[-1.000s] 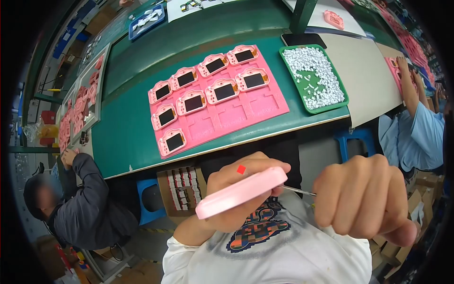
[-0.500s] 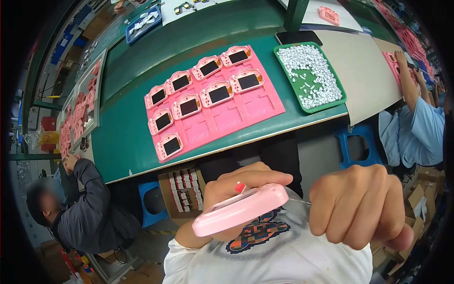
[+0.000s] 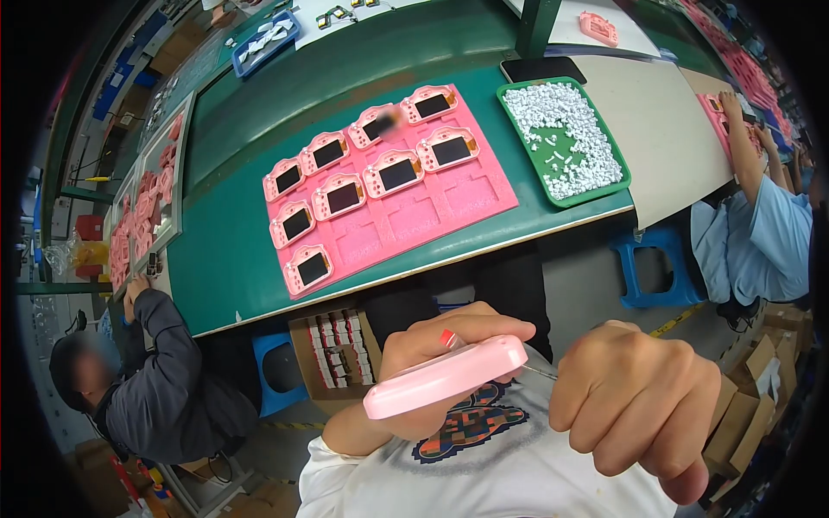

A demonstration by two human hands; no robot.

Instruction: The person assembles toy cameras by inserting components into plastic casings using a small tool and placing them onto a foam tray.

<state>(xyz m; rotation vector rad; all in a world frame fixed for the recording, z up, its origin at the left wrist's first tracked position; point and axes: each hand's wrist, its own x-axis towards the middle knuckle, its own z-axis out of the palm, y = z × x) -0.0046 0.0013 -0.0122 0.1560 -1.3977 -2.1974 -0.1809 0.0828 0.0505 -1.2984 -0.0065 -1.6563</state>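
My left hand (image 3: 423, 350) is closed around a pink game console shell (image 3: 449, 376), held edge-on in front of my chest. A small red piece (image 3: 449, 337) sticks up at its upper side, by my fingers. My right hand (image 3: 639, 406) is closed in a fist on a thin metal tool (image 3: 539, 372). The tool's slim shaft points at the right end of the shell. Its handle is hidden in my fist, so its exact kind cannot be told. Whether the tip touches the shell is unclear.
On the green table, a pink foam tray (image 3: 471, 203) holds several pink consoles with dark screens. Beside it stands a green tray (image 3: 561, 200) of small white parts. A black phone-like slab (image 3: 544, 71) lies behind. Co-workers (image 3: 173, 371) sit at both sides. A box (image 3: 302, 345) is below.
My right hand has moved down and a little left, turning with the tool. The shell in my left hand has shifted slightly to the right.
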